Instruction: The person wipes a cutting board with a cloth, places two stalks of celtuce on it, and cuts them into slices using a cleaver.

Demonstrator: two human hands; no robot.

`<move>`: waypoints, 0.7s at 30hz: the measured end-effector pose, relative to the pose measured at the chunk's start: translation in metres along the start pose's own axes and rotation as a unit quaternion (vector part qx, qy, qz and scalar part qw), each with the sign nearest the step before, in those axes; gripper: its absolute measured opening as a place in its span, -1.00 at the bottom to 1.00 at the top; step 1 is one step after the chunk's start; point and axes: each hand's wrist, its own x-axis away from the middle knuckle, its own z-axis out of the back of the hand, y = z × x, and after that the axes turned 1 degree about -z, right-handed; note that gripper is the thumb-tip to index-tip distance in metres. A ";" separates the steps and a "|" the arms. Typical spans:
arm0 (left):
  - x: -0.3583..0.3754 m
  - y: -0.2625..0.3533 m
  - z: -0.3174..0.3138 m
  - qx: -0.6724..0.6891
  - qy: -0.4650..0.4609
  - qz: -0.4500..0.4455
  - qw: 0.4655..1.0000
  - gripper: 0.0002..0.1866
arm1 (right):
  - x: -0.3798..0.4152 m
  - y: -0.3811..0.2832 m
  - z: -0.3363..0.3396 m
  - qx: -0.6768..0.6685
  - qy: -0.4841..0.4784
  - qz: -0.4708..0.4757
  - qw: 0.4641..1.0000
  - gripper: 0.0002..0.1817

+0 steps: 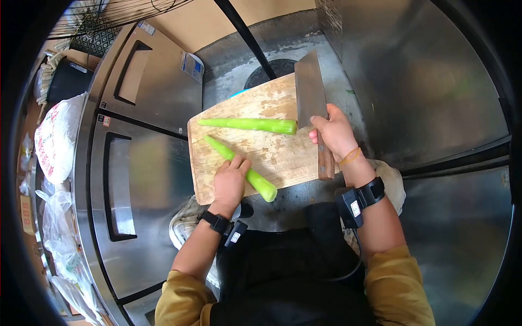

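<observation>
A wooden cutting board [283,157] lies tilted across the middle of the view, over my knees. My left hand [230,178] is closed over the middle of a pale green peeled celtuce stem [262,186] lying slantwise near the board's front edge. A second celtuce stem [250,124] rests farther back, its thick end pointing right. My right hand [334,132] grips a cleaver [310,87] where the broad blade meets the wooden handle. Its blade points away from me over the right part of the board, beside the second stem's thick end.
Steel fridge doors [155,179] stand close on the left, and steel cabinets [418,81] on the right. Behind the board are a black pole [244,35] and a dark round object [280,68] on the floor. Plastic bags [57,138] sit on the far-left shelf.
</observation>
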 end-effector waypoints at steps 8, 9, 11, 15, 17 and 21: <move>-0.001 0.006 -0.029 0.042 -0.023 0.023 0.999 -0.55 | 0.003 -0.001 0.003 -0.004 -0.004 -0.009 1.000 -0.69; -0.001 0.008 -0.030 0.039 -0.024 0.029 0.999 -0.54 | 0.003 -0.001 0.003 0.005 -0.002 -0.005 1.000 -0.72; 0.000 0.012 -0.029 0.048 -0.044 0.048 0.997 -0.55 | 0.005 -0.001 0.003 0.024 0.000 0.002 1.000 -0.77; 0.009 0.016 -0.037 0.114 -0.033 0.073 0.990 -0.50 | 0.007 -0.004 0.004 0.025 0.001 -0.005 1.000 -0.77; 0.011 0.017 -0.039 0.126 -0.026 0.080 0.989 -0.51 | 0.007 -0.004 0.005 0.026 0.002 -0.005 1.000 -0.78; 0.013 0.020 -0.038 0.128 -0.029 0.089 0.987 -0.52 | 0.005 -0.004 0.006 0.024 -0.002 -0.017 1.000 -0.73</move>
